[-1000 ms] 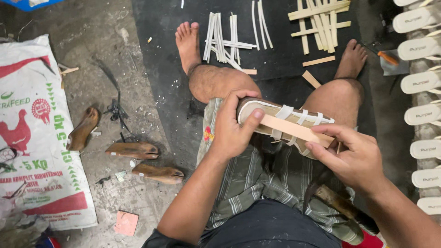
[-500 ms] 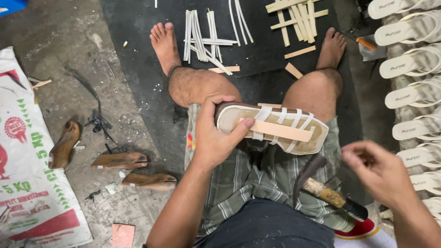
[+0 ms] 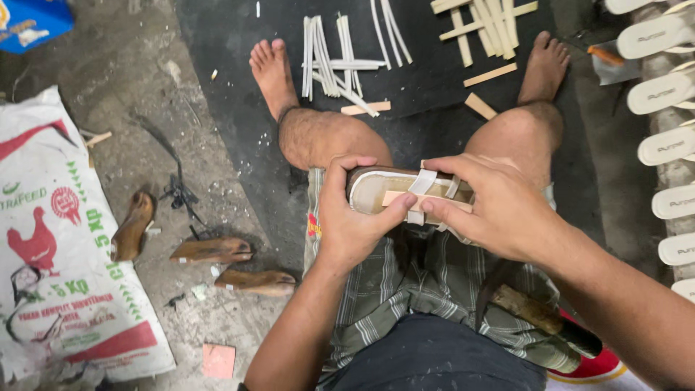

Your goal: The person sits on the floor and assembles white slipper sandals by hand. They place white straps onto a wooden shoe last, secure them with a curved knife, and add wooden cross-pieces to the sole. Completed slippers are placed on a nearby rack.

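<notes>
- Hammer point(image 3: 539, 316): wooden handle lying across the checked shorts point(image 3: 405, 289), just nearer the camera than the sandal, partly under the right forearm.
- Sandal point(image 3: 373, 192): pale insole, brown sole edge, white and tan straps; held level over the lap, between the two knees.
- Left hand point(image 3: 352, 221): clamped on the sandal's left end, thumb along the near edge, fingers curled over the far rim.
- Right hand point(image 3: 499, 206): closed over the sandal's right half, fingertips pressing on the tan cross strap and the white strap beside it; covers most of that end.
- Three brown wooden shoe lasts point(image 3: 213, 250): lying on the concrete floor left of the sandal, well apart from it.
- Printed feed sack point(image 3: 51, 246): white with red and green, flat on the floor, farther left than the lasts.
- Row of white soles point(image 3: 670, 145): lined up along the right edge, right of the sandal.
- Black mat point(image 3: 427, 87): beyond the sandal, under both bare feet.
- White strips point(image 3: 337, 61): bundled on the mat beyond the sandal, between the feet.
- Tan strips point(image 3: 485, 25): loose pile on the mat, beyond the sandal and right of the white strips.
</notes>
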Available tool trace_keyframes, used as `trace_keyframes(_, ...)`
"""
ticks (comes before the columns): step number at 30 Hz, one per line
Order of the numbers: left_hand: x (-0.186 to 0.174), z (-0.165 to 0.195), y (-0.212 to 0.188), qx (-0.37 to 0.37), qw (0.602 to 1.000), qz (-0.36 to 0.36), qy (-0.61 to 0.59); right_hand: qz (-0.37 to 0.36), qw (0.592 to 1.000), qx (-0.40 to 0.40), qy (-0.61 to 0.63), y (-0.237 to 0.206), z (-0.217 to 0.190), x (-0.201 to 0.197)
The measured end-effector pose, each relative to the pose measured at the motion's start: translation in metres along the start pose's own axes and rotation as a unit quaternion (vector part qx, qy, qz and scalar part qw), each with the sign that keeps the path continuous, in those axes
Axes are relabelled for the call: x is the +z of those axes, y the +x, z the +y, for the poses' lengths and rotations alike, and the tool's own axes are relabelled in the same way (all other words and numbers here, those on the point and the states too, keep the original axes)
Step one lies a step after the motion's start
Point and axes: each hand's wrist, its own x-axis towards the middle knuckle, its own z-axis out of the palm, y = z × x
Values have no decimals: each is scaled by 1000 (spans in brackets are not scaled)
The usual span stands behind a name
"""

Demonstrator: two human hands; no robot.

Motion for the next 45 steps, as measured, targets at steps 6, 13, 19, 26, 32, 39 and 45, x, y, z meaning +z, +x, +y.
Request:
trace_keyframes(6, -22, -6, 11, 24, 1000, -3, 0, 35, 998, -49, -12, 13, -12, 5)
trace_keyframes(13, -18, -2, 5, 12, 1000, 5, -17, -56, 994, 84, 53, -8, 16, -5)
trace_keyframes(19, -21, -4, 5, -12, 999, -15, -33, 7, 996, -63, 60, -18, 39, -4)
trace_keyframes(26, -12, 5, 1, 17, 1000, -9, 15, -46, 998, -7, 52, -32, 70, -12)
trace_keyframes(32, -38, 7, 4, -85, 965, 30, -245, -26, 884, 35, 466, -66, 51, -21)
trace_keyframes(39, -22, 32, -26, -125, 902, -187, -367, 107, 868, -112, 472, -103, -3, 61)
trace_keyframes(45, -11, 53, -19, -101, 874, -141, -454, 217, 944, -12, 249, -98, -39, 79)
